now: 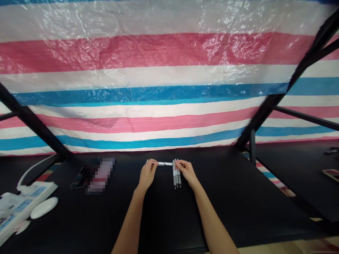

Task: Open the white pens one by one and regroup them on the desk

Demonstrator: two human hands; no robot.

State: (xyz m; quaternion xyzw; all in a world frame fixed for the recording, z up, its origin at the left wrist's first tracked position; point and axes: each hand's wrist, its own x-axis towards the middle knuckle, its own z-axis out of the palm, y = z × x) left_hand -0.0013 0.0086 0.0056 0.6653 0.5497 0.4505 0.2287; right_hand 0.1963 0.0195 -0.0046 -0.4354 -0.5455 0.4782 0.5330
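Observation:
A white pen lies crosswise between my two hands. The fingers of my left hand are pinched on its left part. My right hand is closed at its right end, thumb and finger pressed together there. Several white pens with grey grips lie side by side on the black table, tips toward me, just below and left of my right fingers. Their upper ends are close to the right end of the held pen, and whether they touch it cannot be made out.
At the left are a white power strip with a cable, a white oval object and a dark phone-like object beside a blurred patch. A phone lies far right. Black frame bars flank a striped sheet.

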